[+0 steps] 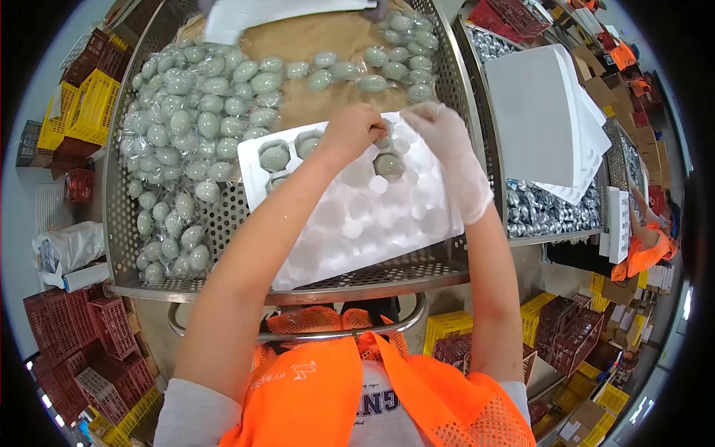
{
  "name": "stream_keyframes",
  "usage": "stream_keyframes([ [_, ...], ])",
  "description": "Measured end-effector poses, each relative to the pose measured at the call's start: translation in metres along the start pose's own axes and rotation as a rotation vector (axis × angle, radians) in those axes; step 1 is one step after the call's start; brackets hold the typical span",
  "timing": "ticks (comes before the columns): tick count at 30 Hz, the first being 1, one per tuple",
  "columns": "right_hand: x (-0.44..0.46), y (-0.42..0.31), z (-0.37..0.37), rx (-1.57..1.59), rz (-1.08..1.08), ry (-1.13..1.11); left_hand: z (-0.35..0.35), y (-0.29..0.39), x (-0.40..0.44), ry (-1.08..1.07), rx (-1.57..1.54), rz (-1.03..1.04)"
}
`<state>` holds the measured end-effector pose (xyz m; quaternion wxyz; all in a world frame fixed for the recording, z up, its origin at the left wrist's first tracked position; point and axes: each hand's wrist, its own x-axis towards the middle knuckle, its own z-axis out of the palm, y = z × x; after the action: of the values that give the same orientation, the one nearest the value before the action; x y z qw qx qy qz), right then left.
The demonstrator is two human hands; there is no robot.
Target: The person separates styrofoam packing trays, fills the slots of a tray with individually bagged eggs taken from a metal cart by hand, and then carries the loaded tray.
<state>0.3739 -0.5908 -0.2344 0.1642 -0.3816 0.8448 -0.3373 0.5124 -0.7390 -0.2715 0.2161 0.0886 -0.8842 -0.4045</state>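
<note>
A white foam tray [417, 197] with round hollows lies tilted on the perforated metal cart, near its front edge. Several wrapped, pale green eggs sit in its back hollows, one egg [389, 165] between my hands. My left hand [354, 132], bare, is closed over the tray's back row, its fingertips at an egg that is mostly hidden. At the tray's back right corner is my right hand [441, 134], in a thin white glove, its fingers bent together; what they hold, if anything, is hidden. Many wrapped eggs [179, 123] are heaped left of the tray.
Brown paper [328, 45] lines the cart [108, 216] behind the tray. Gloved hands of another person hold a white tray [275, 16] at the far edge. On the right, a second cart bears white foam sheets [532, 112] and wrapped eggs. Crates [89, 108] stand left.
</note>
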Motion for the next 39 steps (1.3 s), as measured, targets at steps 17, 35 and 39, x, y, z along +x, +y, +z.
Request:
stream_keyframes([
  [17,0.118,0.004,0.026,0.016,0.006,0.002,-0.093,-0.068,0.027,-0.009,0.46,-0.338],
  [35,0.048,-0.023,-0.021,-0.134,-0.074,-0.067,-0.067,-0.138,0.057,-0.055,0.411,-0.313],
  [39,0.126,-0.029,0.05,-0.506,-0.293,-0.048,-0.092,-0.085,0.052,0.035,0.18,-0.439],
])
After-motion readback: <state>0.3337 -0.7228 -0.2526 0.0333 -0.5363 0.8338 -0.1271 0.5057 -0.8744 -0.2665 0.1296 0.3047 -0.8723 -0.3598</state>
